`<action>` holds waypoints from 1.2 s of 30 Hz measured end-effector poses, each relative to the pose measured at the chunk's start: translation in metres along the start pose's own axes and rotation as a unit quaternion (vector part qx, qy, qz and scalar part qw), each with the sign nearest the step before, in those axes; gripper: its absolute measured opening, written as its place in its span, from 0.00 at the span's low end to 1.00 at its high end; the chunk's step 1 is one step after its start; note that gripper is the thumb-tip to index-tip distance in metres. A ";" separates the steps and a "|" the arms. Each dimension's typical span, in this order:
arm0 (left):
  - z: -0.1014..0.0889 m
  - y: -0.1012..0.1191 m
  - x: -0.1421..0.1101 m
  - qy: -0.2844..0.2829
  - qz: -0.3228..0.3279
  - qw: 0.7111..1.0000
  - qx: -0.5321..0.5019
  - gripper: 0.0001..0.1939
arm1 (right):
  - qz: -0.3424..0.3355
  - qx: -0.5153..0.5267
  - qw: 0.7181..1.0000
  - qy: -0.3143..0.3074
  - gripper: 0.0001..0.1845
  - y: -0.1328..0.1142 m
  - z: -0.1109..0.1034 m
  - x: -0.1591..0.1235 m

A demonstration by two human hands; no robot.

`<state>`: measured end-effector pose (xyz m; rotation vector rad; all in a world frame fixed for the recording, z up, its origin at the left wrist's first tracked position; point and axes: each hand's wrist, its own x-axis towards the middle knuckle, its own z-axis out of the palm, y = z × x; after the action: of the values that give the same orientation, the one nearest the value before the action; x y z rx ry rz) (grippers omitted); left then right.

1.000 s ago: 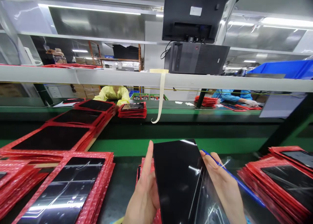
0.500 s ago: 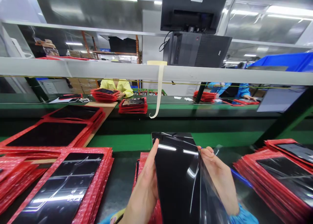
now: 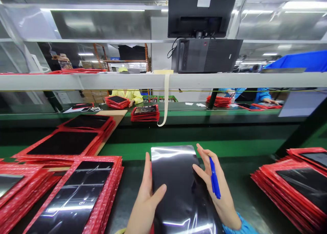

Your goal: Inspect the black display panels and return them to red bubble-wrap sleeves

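Note:
A glossy black panel (image 3: 176, 179) lies low in front of me, its far end catching the light. My left hand (image 3: 146, 200) rests along its left edge, fingers straight and thumb laid on the glass. My right hand (image 3: 217, 193) touches the right edge with spread fingers and keeps a blue pen (image 3: 214, 181) tucked between them. A clear film seems to cover the panel near my right hand.
Stacks of black panels in red bubble wrap lie at the left (image 3: 74, 193) and right (image 3: 296, 183). More stacks (image 3: 145, 113) sit on the green conveyor (image 3: 230, 111) beyond. Co-workers in yellow (image 3: 130, 95) and blue (image 3: 255, 95) sit across. A monitor (image 3: 201, 13) hangs overhead.
The panel has gone from tilted up toward me to lying nearly flat. My right hand let go of the film edge and now touches the panel's side, the pen showing again.

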<state>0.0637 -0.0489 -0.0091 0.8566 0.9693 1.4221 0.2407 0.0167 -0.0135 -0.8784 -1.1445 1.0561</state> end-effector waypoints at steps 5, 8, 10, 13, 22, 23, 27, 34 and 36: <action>-0.029 -0.030 0.008 0.081 -0.025 0.996 0.018 0.39 | -0.015 -0.018 1.000 0.018 0.16 0.025 -0.019 0.007; -0.049 -0.056 0.016 0.096 -0.026 0.994 0.042 0.39 | -0.015 -0.048 0.996 0.074 0.20 0.054 -0.052 0.023; -0.059 -0.069 0.019 0.102 -0.022 0.993 0.060 0.36 | 0.013 -0.059 0.996 0.066 0.19 0.074 -0.072 0.031; -0.065 -0.078 0.022 0.100 -0.016 0.991 0.086 0.34 | 0.049 -0.072 0.996 0.016 0.14 0.101 -0.084 0.036; -0.063 -0.066 0.003 0.095 0.032 0.972 0.213 0.35 | 0.099 -0.083 0.989 -0.071 0.05 0.135 -0.077 0.043; -0.065 -0.063 0.000 0.096 0.033 0.970 0.221 0.34 | 0.099 -0.079 0.990 -0.069 0.06 0.135 -0.078 0.043; -0.086 -0.053 -0.005 0.093 -0.024 0.977 0.192 0.35 | 0.078 -0.074 0.994 -0.020 0.17 0.127 -0.079 0.041; -0.094 -0.034 -0.026 0.096 -0.185 0.975 0.074 0.23 | 0.012 -0.124 0.989 -0.082 0.16 0.076 -0.052 -0.036; -0.087 -0.026 -0.032 0.092 -0.228 0.968 0.056 0.20 | -0.044 -0.153 0.974 -0.163 0.13 0.072 -0.044 -0.059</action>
<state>-0.0036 -0.0878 -0.0665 0.5386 1.3033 1.0682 0.2649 -0.0205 -0.1064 -0.9033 -1.6396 0.9884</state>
